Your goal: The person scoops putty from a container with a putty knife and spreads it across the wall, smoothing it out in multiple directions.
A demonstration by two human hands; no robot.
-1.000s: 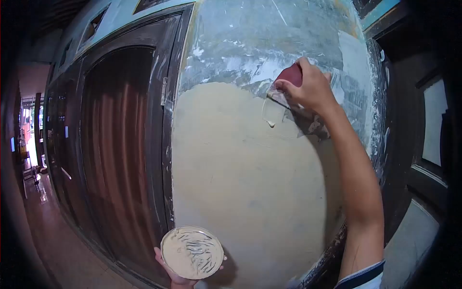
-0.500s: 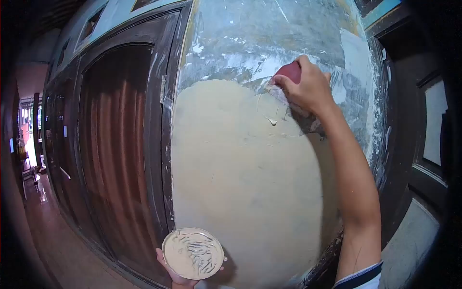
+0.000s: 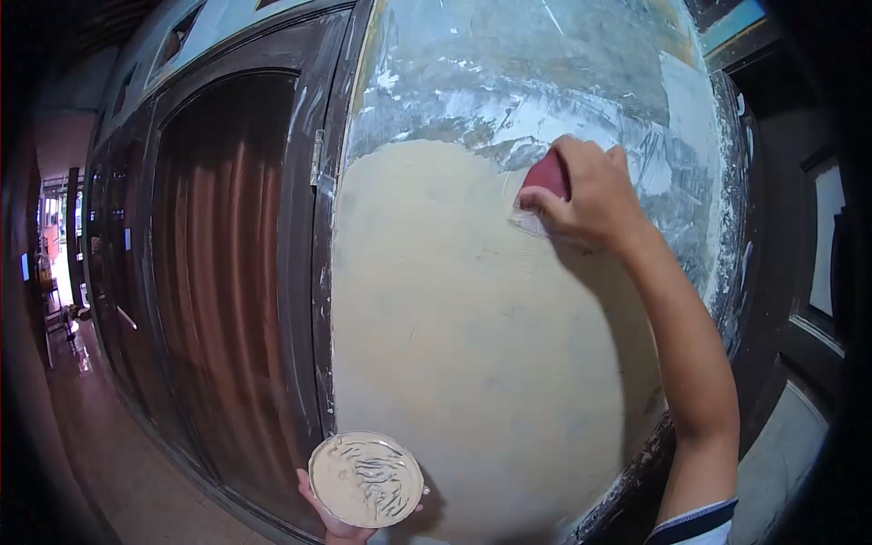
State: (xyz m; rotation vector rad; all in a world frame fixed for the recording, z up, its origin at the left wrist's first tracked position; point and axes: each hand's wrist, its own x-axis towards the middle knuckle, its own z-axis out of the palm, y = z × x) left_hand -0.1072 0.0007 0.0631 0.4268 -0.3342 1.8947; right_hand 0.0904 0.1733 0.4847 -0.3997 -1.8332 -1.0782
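My right hand (image 3: 592,195) grips a putty scraper (image 3: 543,186) with a red handle, its blade pressed flat on the wall (image 3: 472,309) at the upper edge of a wide patch of cream filler. Above the patch the wall is bare grey with white scrape marks. Low at the bottom, my left hand (image 3: 331,520) holds a round metal plate (image 3: 365,479) from below; the plate is smeared with cream putty.
A tall dark wooden door (image 3: 227,272) with an arched panel stands left of the wall. A dark door frame (image 3: 799,272) borders the right side. A tiled corridor (image 3: 64,345) runs off at far left.
My right hand drew the scraper down and slightly right over the wall, smoothing away the blob of putty. The plate in my left hand stayed nearly still.
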